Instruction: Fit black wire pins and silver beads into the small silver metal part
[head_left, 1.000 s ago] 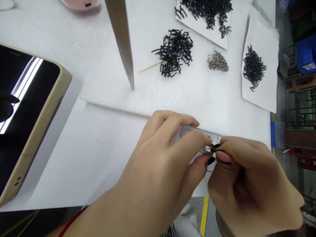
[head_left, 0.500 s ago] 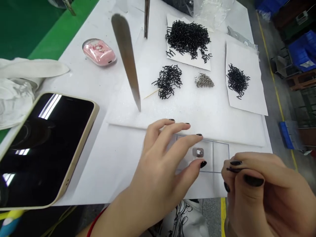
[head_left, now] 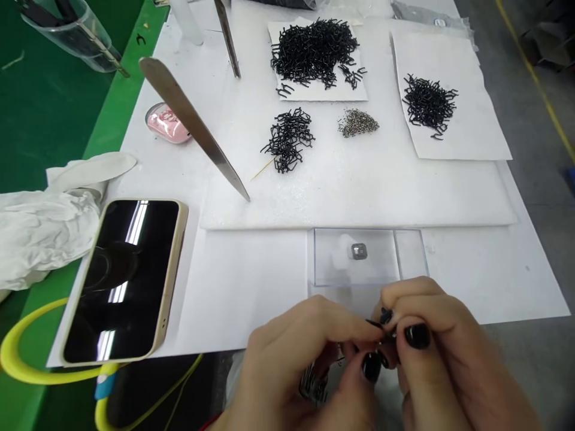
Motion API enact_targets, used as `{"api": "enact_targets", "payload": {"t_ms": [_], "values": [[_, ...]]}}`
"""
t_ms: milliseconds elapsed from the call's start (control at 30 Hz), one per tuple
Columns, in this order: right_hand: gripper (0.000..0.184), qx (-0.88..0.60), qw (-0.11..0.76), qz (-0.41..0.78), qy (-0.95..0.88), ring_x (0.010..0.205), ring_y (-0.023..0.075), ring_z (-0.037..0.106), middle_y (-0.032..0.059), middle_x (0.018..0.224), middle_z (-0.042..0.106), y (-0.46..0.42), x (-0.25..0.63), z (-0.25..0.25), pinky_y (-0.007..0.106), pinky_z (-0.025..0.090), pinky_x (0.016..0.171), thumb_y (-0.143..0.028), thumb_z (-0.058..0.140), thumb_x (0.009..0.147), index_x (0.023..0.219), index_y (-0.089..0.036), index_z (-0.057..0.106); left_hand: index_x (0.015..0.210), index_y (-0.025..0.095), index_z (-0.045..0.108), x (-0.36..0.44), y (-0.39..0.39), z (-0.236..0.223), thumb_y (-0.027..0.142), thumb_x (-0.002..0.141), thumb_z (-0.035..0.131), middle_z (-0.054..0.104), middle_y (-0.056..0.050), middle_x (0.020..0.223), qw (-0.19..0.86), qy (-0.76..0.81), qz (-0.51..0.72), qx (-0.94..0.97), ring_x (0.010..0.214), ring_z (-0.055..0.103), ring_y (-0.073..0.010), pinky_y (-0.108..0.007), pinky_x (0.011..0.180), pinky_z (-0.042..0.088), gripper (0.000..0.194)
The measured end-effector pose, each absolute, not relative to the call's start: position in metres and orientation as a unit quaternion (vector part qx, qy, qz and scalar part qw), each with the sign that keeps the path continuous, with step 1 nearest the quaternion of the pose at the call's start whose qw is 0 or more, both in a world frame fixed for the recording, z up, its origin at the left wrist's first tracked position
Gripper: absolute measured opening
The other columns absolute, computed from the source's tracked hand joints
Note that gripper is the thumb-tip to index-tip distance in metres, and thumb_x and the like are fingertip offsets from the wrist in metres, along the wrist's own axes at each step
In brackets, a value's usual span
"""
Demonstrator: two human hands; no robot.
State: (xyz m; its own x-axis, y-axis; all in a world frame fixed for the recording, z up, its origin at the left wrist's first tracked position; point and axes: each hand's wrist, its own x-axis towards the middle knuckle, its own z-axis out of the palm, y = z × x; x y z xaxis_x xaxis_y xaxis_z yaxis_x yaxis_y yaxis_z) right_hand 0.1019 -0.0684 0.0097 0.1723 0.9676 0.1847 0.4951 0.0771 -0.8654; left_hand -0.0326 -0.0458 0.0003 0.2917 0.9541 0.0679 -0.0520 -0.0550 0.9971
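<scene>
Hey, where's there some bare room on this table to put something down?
One free patch lies between the phone and clear box, in front of the foam board. Another: the board's front strip, between the silvery bits and box. Crowded: the board's far part, with black-piece piles, and where the left hand and right hand work.

Black pieces (head_left: 290, 139); white foam (head_left: 359, 191); pink case (head_left: 167, 124); yellow cable (head_left: 27, 372)

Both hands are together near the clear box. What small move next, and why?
Perhaps ease the left hand back slightly while the right hand holds steady: their fingertips meet closely on the near side of the clear box, hiding most of whatever lies between them, so a clearer view would likely help before anything else.
</scene>
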Motion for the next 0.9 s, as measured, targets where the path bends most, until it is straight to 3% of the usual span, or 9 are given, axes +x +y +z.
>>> {"api": "enact_targets", "payload": {"t_ms": [167, 267, 600, 900], "values": [[0.016, -0.626, 0.411, 0.304, -0.589, 0.063, 0.0065, 0.050, -0.0004, 0.076, 0.053, -0.071, 0.109, -0.002, 0.018, 0.043, 0.053, -0.018, 0.043, 0.098, 0.085, -0.020, 0.051, 0.091, 0.024, 0.064, -0.033, -0.042, -0.006, 0.008, 0.085, 0.055, 0.063, 0.003, 0.073, 0.651, 0.413, 0.367, 0.520, 0.063, 0.059, -0.0103, -0.020, 0.055, 0.048, 0.019], [0.018, -0.604, 0.405, 0.332, -0.600, 0.060, 0.0064, 0.046, -0.0021, 0.070, 0.048, -0.070, 0.112, -0.011, 0.018, 0.040, 0.051, -0.013, 0.040, 0.097, 0.082, -0.019, 0.047, 0.088, 0.023, 0.064, -0.032, -0.040, -0.014, 0.010, 0.086, 0.057, 0.061, 0.003, 0.070, 0.663, 0.401, 0.364, 0.516, 0.061, 0.057, -0.0099, -0.020, 0.056, 0.049, 0.015], [0.015, -0.575, 0.435, 0.326, -0.611, 0.052, 0.0048, 0.038, -0.0060, 0.062, 0.042, -0.071, 0.111, -0.018, 0.020, 0.034, 0.050, -0.008, 0.041, 0.091, 0.079, -0.018, 0.043, 0.090, 0.023, 0.066, -0.039, -0.037, -0.030, 0.002, 0.080, 0.054, 0.063, 0.002, 0.072, 0.656, 0.348, 0.367, 0.560, 0.063, 0.058, -0.0116, -0.023, 0.057, 0.047, 0.026], [0.013, -0.571, 0.462, 0.352, -0.581, 0.051, 0.0087, 0.044, -0.0031, 0.063, 0.048, -0.073, 0.108, -0.033, 0.024, 0.038, 0.048, -0.010, 0.039, 0.091, 0.083, -0.020, 0.042, 0.089, 0.021, 0.065, -0.037, -0.036, -0.030, 0.000, 0.078, 0.054, 0.063, 0.002, 0.070, 0.635, 0.356, 0.368, 0.579, 0.060, 0.057, -0.0112, -0.022, 0.055, 0.045, 0.025]]}}
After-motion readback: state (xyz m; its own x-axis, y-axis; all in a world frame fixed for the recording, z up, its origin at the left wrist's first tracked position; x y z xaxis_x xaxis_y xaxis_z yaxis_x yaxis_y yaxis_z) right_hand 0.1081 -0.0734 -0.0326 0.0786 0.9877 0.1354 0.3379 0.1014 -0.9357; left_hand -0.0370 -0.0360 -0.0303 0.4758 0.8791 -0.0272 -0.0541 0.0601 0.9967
